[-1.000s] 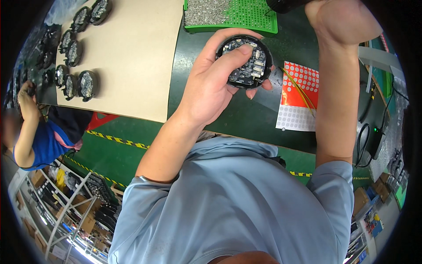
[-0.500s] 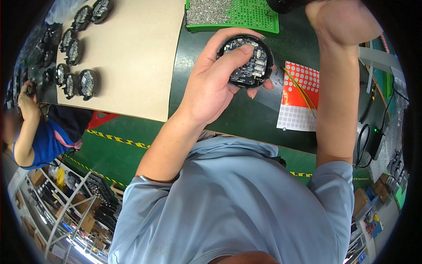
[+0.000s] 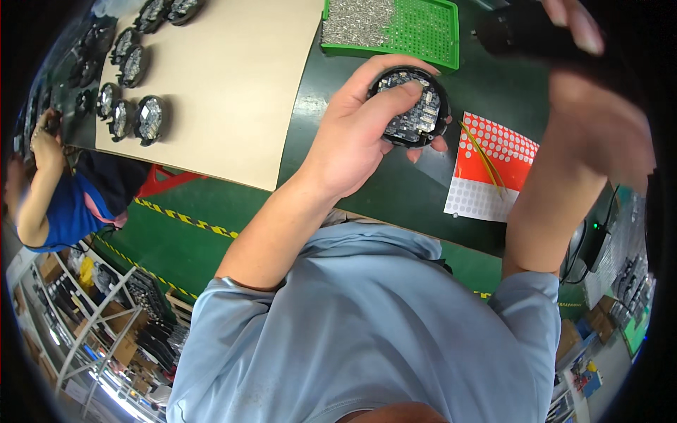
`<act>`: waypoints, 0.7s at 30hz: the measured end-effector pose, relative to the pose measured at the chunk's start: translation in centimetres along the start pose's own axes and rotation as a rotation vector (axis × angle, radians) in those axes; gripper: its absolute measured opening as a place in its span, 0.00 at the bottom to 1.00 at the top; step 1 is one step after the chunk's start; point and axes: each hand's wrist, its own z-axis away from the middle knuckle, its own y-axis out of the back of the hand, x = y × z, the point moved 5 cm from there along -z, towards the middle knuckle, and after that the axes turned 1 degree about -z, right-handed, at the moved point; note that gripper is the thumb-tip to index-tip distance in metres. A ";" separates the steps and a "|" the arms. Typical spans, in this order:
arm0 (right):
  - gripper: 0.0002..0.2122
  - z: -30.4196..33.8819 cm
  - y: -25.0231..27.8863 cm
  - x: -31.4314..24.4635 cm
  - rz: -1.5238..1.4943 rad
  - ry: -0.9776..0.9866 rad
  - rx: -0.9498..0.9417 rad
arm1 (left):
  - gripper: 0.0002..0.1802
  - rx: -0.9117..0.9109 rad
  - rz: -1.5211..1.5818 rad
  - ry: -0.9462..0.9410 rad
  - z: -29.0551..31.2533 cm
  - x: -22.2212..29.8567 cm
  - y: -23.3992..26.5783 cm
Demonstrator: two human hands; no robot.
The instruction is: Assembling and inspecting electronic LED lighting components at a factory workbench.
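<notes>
My left hand point(image 3: 360, 127) holds a round black housing with a circuit board point(image 3: 417, 113) in it. The thumb lies over the board, and the fingers wrap round the rim. My right hand point(image 3: 599, 116), smeared by motion, grips a black electric screwdriver point(image 3: 518, 32) at the upper right. Its small tip points left, towards the green tray and apart from the housing. Below the tray, a red and white sheet of round stickers point(image 3: 462, 187) lies on the table, with yellow tweezers point(image 3: 484, 156) on top.
The green perforated tray point(image 3: 434, 60) holds many loose screws point(image 3: 356, 21). Several black round housings point(image 3: 148, 120) stand on a beige board point(image 3: 233, 92) at the left. A co-worker's arm point(image 3: 46, 155) shows at far left. Black cables and a box point(image 3: 599, 247) sit right of the table.
My right hand has swung right and down a little with the screwdriver, which now shows more of its body. The view has shifted slightly; my left hand keeps hold of the housing.
</notes>
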 end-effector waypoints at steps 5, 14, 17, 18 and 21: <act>0.40 0.5 -1.2 -0.4 0.009 0.013 -0.019 | 0.17 -0.006 -0.007 -0.010 0.0 -0.1 0.1; 0.40 0.4 -3.9 0.1 0.008 0.008 -0.049 | 0.16 0.001 -0.042 -0.022 0.1 0.0 0.0; 0.40 0.6 -4.6 -0.2 0.017 0.004 -0.047 | 0.15 -0.004 -0.050 -0.017 0.0 0.0 -0.1; 0.40 0.5 -4.6 -0.1 0.017 0.003 -0.049 | 0.14 0.000 -0.048 -0.010 0.0 0.0 -0.1; 0.40 0.6 -4.5 0.0 0.018 0.001 -0.056 | 0.13 0.008 -0.045 -0.011 0.0 -0.2 0.0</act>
